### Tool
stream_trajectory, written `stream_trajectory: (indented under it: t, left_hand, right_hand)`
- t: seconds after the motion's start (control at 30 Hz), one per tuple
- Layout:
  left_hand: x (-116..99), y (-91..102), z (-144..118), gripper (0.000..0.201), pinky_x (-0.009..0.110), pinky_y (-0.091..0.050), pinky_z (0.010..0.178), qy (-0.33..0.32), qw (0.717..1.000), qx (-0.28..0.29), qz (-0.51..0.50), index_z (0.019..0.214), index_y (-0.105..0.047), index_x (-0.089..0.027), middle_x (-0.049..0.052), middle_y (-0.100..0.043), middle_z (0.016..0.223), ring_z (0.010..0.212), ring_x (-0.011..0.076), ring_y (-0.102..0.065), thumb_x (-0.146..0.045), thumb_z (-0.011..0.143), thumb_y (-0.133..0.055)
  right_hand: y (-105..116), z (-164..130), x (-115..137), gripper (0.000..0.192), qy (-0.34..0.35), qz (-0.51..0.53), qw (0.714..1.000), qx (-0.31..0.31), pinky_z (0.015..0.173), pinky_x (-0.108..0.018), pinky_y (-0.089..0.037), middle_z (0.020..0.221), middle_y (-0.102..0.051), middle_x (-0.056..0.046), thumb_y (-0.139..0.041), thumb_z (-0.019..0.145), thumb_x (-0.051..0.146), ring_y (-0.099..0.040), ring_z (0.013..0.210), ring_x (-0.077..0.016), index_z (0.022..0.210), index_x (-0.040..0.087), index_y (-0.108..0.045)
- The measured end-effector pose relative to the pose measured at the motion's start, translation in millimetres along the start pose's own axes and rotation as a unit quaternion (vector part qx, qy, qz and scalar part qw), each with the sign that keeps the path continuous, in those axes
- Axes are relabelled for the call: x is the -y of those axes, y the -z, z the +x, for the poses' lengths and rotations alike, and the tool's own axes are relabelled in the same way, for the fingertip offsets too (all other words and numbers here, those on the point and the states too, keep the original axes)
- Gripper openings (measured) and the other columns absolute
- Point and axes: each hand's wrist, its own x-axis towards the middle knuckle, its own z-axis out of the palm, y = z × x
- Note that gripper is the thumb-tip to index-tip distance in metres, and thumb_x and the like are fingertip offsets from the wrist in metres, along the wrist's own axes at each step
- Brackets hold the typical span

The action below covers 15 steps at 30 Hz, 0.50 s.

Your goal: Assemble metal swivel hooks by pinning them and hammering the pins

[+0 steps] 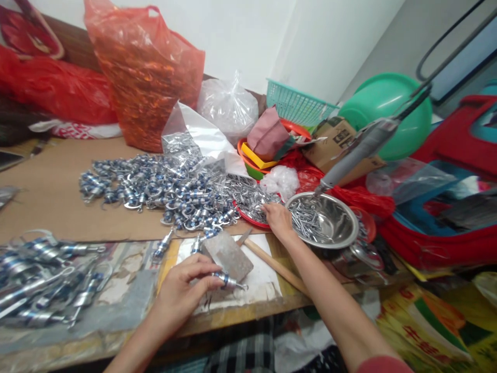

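The left hand pinches a blue clip steady at its fingertips; the right hand has its fingers curled into the red plate of small metal parts, as if picking.

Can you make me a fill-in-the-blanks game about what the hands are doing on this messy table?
1. The left hand pinches a small silver and ____ metal clip.
2. The right hand reaches into a tray with a ____ rim, full of small metal parts.
3. Right of that tray stands a shiny steel ____ holding thin metal pins.
4. A wooden handle lies between the two ____.

Missing words: blue; red; bowl; hands
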Motion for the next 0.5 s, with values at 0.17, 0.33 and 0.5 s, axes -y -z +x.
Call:
stream_trajectory:
  t: [0.17, 0.33, 0.5]
  left_hand:
    - [-0.5, -5.0, -0.8, 0.029, 0.026, -0.047, 0.061, 0.025, 0.999, -0.037, -0.014, 0.086, -0.071, -0.021, 0.000, -0.066, 0.067, 0.062, 0.0165, -0.060, -0.020, 0.057, -0.071]
    - [-4.3, -10.1, -2.5, 0.041, 0.025, -0.047, 0.060, 0.014, 0.997, -0.056, -0.046, 0.097, -0.065, -0.018, -0.003, -0.062, 0.059, 0.056, 0.0148, -0.058, -0.020, 0.056, -0.071]
    - [-4.9, -8.3, -2.9, 0.039, 0.025, -0.047, 0.059, -0.008, 0.997, -0.076, -0.023, 0.093, -0.068, -0.019, -0.003, -0.063, 0.058, 0.054, 0.0142, -0.057, -0.019, 0.054, -0.072]
  right_hand:
    - [20.9, -40.3, 31.4, 0.020, 0.053, 0.092, 0.994, 0.012, 0.072, -0.022, -0.044, 0.086, -0.067, -0.005, -0.049, 0.083, 0.018, -0.061, 0.080, -0.0135, 0.089, 0.018, -0.068]
    - [37.0, -97.2, 78.2, 0.012, 0.141, 0.307, 0.940, 0.054, 0.062, -0.023, -0.048, 0.073, -0.068, -0.001, -0.057, 0.077, 0.018, -0.062, 0.065, -0.0123, 0.081, 0.019, -0.069]
    - [45.8, -121.2, 96.4, 0.018, 0.192, 0.328, 0.922, 0.070, 0.063, -0.024, -0.046, 0.072, -0.065, -0.003, -0.049, 0.082, 0.015, -0.059, 0.067, -0.0129, 0.080, 0.018, -0.066]
